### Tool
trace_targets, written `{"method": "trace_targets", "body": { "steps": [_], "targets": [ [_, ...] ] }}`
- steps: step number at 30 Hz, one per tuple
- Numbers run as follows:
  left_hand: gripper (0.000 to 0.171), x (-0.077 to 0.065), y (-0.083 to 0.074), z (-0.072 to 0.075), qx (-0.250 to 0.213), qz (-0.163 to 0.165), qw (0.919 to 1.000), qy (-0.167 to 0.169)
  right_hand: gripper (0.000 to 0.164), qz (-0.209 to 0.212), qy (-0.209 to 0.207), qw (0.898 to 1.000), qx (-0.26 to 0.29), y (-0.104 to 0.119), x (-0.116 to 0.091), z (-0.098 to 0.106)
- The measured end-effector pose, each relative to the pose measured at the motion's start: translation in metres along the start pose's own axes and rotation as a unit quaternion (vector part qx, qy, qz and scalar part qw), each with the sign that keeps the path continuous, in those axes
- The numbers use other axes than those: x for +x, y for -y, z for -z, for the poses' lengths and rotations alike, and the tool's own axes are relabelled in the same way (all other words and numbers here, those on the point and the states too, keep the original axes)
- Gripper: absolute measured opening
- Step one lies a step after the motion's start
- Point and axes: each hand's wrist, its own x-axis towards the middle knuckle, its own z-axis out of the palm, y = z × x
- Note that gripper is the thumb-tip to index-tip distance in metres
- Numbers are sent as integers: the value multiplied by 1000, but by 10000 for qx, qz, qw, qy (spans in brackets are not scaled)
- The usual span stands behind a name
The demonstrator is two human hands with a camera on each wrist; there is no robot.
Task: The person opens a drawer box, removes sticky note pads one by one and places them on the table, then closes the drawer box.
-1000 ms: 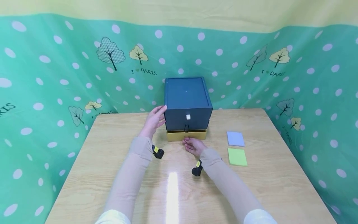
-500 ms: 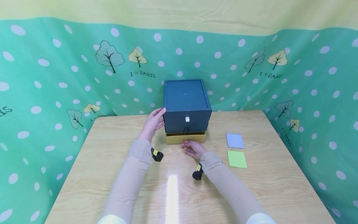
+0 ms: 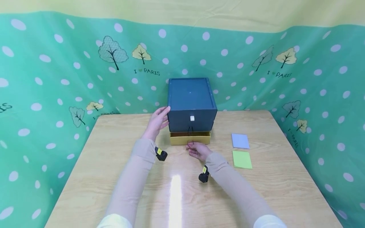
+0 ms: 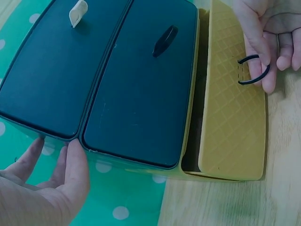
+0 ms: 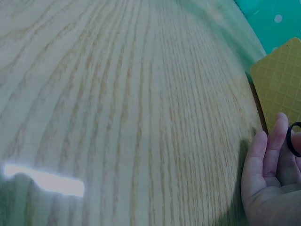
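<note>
A small dark blue drawer cabinet stands at the back of the table, with its yellow bottom drawer partly pulled out. My left hand rests against the cabinet's left side, fingertips pressing near the front edge. In front of the yellow drawer, my right hand holds the drawer's black loop handle, thumb hooked through it. Above are two blue drawer fronts, both pushed in. The upper has a white tab pull, the middle one a black loop.
To the right of the cabinet lie a blue sticky-note pad and a green one. A green dotted curtain hangs behind the wooden table and along its sides.
The yellow drawer has slid out further toward me, widening the dark gap behind its front. My right hand came back with it, while my left hand stayed on the cabinet's side.
</note>
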Motion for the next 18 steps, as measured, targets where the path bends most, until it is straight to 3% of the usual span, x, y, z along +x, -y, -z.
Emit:
{"method": "trace_targets", "body": {
  "steps": [6, 10, 18],
  "targets": [
    [64, 2, -5, -1, -26, -67, 10000, 24, 23, 210, 166, 9988, -399, -5, 8, 7],
    [64, 3, -5, -1, -52, -53, 10000, 25, 26, 19, -23, 9982, -591, 1, -1, 2],
    [63, 3, -2, 0, -128, 6, 9999, 16, 28, -230, 104, 9987, -445, 4, -9, 2]
  ]
}}
